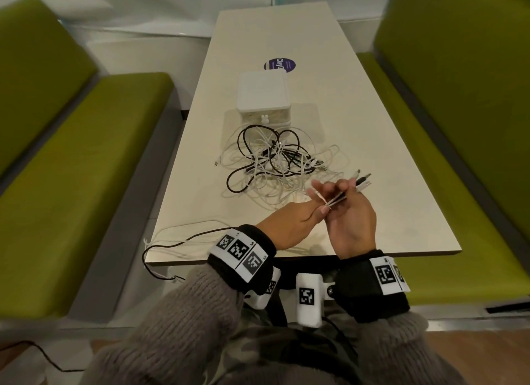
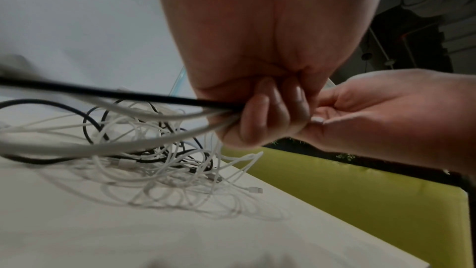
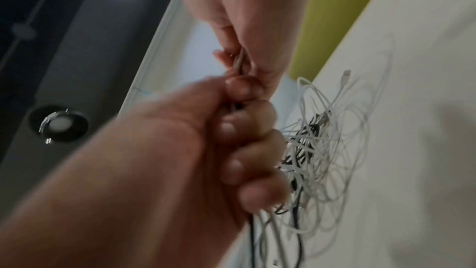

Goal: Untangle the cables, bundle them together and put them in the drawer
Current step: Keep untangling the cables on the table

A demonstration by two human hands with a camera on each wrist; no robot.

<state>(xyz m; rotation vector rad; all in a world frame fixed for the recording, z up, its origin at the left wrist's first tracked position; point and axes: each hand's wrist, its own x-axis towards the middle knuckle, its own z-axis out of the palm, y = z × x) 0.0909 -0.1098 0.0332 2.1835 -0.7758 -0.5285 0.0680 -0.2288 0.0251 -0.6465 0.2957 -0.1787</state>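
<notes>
My right hand [image 1: 354,221] and left hand [image 1: 289,221] both pinch several thin black and white cable ends [image 1: 362,180] near the plugs (light, limp, slippery); the tangled heap [image 1: 275,161] lies on the cream table [image 1: 372,132], just beyond.

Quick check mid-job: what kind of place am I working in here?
Probably a booth in a cafe or office break area: a long pale table between two green padded benches, and a round sticker on the tabletop.
</notes>
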